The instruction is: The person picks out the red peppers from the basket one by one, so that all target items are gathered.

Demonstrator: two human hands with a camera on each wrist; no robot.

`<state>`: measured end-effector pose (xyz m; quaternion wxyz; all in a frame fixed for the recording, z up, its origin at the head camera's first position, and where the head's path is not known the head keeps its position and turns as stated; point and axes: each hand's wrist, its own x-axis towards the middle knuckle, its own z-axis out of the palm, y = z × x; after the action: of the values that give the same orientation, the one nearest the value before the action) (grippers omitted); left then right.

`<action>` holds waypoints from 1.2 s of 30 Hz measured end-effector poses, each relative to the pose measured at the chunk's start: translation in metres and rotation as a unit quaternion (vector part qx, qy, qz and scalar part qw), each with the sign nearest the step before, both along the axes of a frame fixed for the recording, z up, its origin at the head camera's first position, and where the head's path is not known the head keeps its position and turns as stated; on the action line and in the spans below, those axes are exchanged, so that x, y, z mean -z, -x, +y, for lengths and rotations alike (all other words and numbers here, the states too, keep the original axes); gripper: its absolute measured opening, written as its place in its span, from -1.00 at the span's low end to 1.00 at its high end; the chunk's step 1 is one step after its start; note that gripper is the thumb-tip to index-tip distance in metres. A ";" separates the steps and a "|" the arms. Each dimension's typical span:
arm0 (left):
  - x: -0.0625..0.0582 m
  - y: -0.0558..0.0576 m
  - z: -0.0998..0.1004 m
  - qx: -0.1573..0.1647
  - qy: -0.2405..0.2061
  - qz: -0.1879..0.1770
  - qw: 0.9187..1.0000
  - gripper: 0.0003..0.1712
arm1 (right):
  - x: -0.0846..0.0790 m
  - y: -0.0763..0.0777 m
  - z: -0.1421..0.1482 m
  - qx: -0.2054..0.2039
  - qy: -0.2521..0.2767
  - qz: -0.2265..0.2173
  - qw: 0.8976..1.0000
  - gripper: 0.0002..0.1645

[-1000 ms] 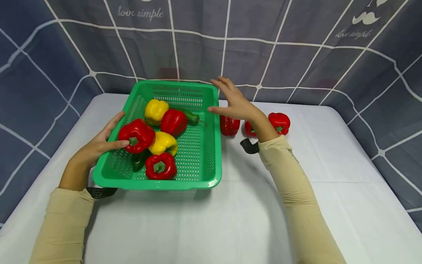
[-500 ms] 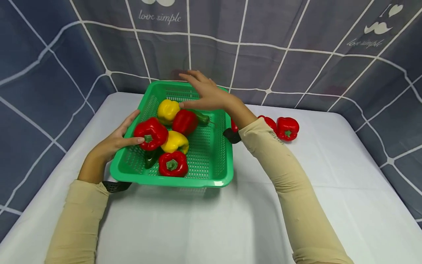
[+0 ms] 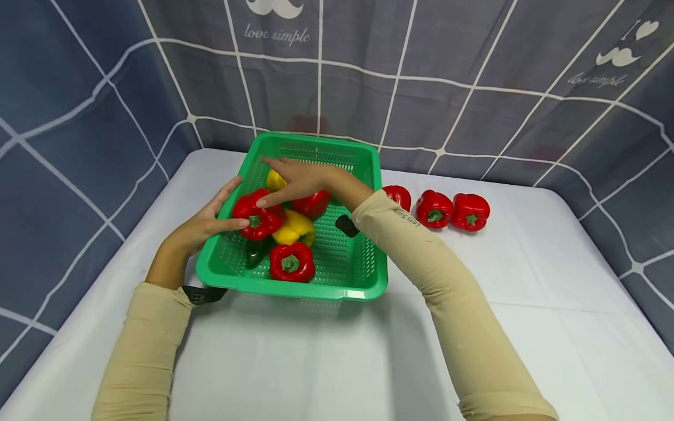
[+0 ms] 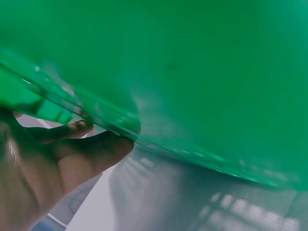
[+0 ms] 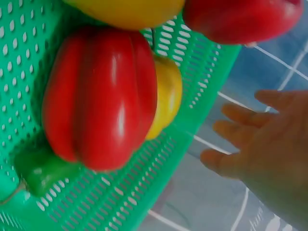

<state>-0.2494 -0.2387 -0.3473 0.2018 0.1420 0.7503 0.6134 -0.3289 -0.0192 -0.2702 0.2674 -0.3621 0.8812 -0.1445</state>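
A green basket (image 3: 289, 287) holds red and yellow bell peppers and green peppers. My left hand (image 3: 202, 227) grips its left rim, fingers along the outer wall and thumb over the edge beside a red bell pepper (image 3: 270, 217). Above the basket my right hand (image 3: 302, 178) reaches left with extended fingers, its thumb near that pepper; contact cannot be told. Under its wrist lies another red bell pepper (image 5: 103, 101), with a green pepper (image 5: 43, 171) beside it in the right wrist view. Nearer are a yellow bell pepper (image 3: 293, 228), a red one (image 3: 302, 263) and a dark green pepper (image 3: 256, 252).
Three red bell peppers stand on the white table (image 3: 316, 351) right of the basket: one close to its wall (image 3: 397, 196), a middle pepper (image 3: 432, 204) and a right-hand pepper (image 3: 471, 207). A grey checked curtain (image 3: 368, 99) hangs behind and at both sides.
My right hand has moved left from the basket's right rim, across it, to the red bell pepper at the left. My left hand keeps its place on the basket. The head view has shifted.
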 end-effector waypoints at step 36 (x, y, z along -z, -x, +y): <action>-0.001 0.001 0.001 0.000 0.006 0.008 1.000 0.03 | -0.026 -0.005 0.050 0.048 0.098 -0.034 0.993 0.15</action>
<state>-0.2507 -0.2377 -0.3462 0.1968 0.1454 0.7552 0.6081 -0.3242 0.0312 -0.2442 0.2532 -0.3389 0.8696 -0.2547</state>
